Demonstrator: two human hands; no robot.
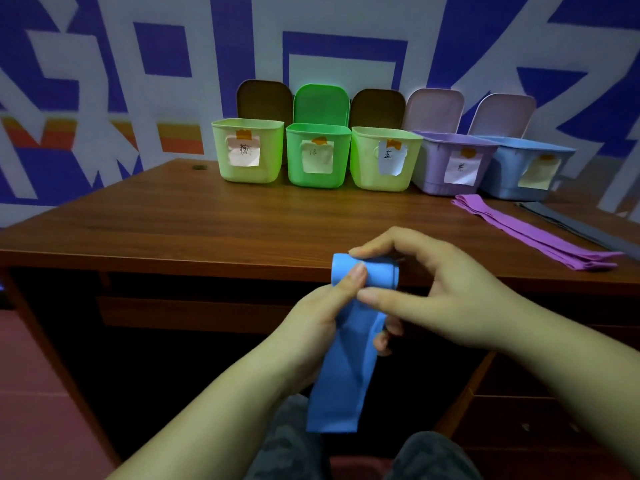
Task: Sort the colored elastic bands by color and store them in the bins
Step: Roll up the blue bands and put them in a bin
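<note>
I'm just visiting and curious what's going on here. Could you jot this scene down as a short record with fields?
Activity: a person folding or rolling a blue band over the desk's front edge
Left hand: grips the band, thumb on its folded top
Right hand: pinches the folded top
Bins: five in a row at the back of the desk, lids up, each with a paper label
Waiting: purple bands and grey bands on the desk's right
Bin contents: not visible

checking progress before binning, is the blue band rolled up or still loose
Partly rolled: both hands pinch the blue elastic band where its top end curls into a roll, while the rest hangs flat below the desk edge.
</note>
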